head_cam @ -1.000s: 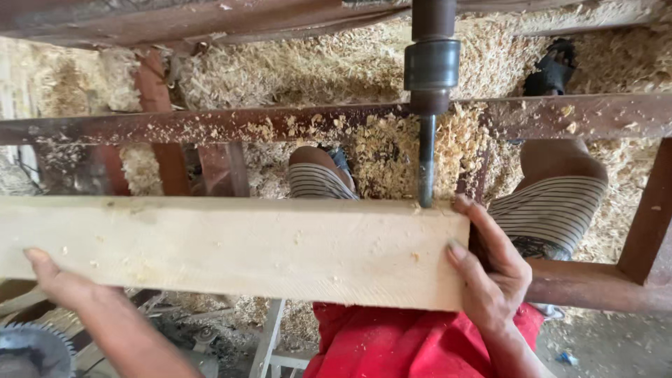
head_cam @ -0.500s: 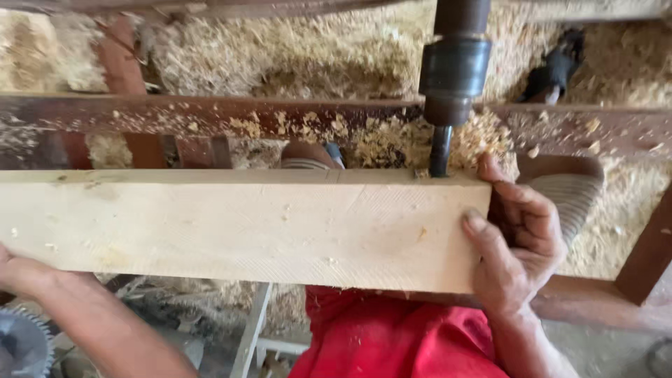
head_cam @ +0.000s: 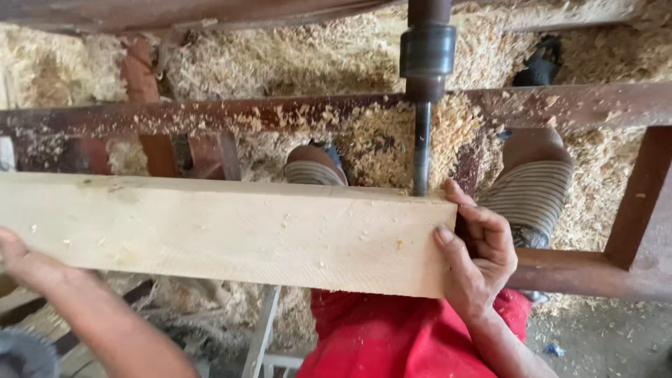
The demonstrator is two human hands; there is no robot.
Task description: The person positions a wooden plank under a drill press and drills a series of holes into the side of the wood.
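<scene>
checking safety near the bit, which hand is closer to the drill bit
Right. The right hand grips the plank end just beside the drill bit; the left hand holds the plank's far end.

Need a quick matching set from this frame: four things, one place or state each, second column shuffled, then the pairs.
Things:
1. wooden board
2. drill bit
3. right hand
4. left hand

Places or states:
A. grips the board's right end
B. under the board's lower left edge
C. lies crosswise, pale, held at both ends
D. dark, tip meets the board's far edge near the right end

Pairs: 1-C, 2-D, 3-A, 4-B
</scene>
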